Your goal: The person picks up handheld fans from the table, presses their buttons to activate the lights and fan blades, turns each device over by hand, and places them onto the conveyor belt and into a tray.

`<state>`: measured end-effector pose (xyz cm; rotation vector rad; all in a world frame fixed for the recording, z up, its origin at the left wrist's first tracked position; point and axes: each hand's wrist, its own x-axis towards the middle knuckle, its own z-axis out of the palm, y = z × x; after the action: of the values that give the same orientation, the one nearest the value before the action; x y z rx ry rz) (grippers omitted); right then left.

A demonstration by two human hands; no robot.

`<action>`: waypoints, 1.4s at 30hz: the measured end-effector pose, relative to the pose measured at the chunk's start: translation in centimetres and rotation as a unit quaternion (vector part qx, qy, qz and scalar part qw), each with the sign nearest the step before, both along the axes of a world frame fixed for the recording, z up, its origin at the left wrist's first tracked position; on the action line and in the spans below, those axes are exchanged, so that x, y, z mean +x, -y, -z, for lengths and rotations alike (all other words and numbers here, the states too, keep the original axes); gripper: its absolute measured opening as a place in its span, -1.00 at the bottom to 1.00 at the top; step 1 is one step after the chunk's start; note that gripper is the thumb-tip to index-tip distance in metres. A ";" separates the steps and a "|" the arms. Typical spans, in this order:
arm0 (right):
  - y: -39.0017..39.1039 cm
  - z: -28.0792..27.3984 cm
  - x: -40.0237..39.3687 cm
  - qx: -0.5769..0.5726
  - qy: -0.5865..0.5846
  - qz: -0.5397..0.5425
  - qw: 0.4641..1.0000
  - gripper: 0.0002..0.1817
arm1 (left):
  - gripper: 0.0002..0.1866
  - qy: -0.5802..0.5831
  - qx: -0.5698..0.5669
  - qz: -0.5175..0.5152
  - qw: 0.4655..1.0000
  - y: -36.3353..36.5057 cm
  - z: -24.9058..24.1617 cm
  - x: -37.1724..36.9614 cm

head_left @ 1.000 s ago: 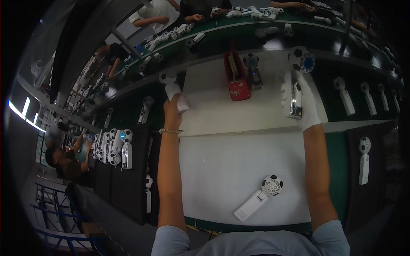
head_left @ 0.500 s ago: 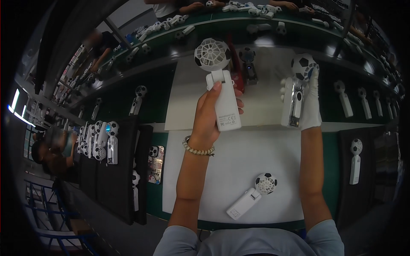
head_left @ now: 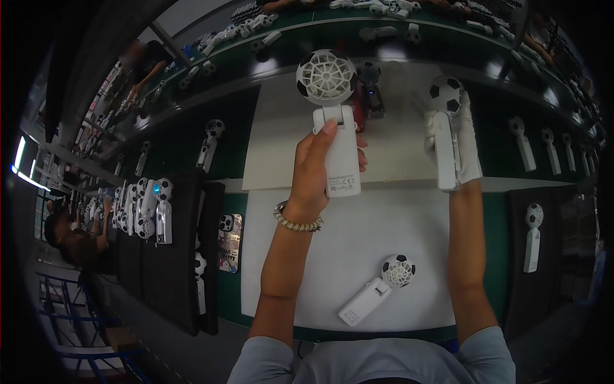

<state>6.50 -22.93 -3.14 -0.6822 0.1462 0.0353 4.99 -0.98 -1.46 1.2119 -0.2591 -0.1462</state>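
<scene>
My left hand (head_left: 314, 160) is bare and wrapped round the white handle of a fan (head_left: 342, 153) with a football-patterned head, its thumb near the hinge and its printed label facing up. My right hand (head_left: 470, 141), in a white glove, grips a second football fan (head_left: 446, 150) by its handle, the narrow side partly showing. Below and between my forearms a third fan (head_left: 364, 302) lies aslant on the white mat (head_left: 288, 256). Beyond my left hand stands a dark fan (head_left: 373, 96) with a small blue light, beside a red object (head_left: 359, 116).
Several fans stand on a black tray (head_left: 176, 281) at left, next to a phone in a patterned case (head_left: 230, 243). One fan (head_left: 533, 238) lies on the black surface at right. More fans line the green belt (head_left: 236, 134). Other people work at far left and across.
The fan in my right hand has turned, so its white handle face shows more. The fan in my left hand has shifted slightly and its head looks larger. The view has moved a little.
</scene>
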 end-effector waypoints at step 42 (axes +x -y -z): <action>-2.0 0.6 -0.4 -0.009 -0.065 -0.089 0.994 -0.71 | -0.46 0.344 0.695 -0.495 0.391 -18.8 -37.2 12.6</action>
<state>6.14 -20.91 -3.74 -0.7092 0.2111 0.2504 17.55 17.86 35.77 2.8914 0.0057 1.6151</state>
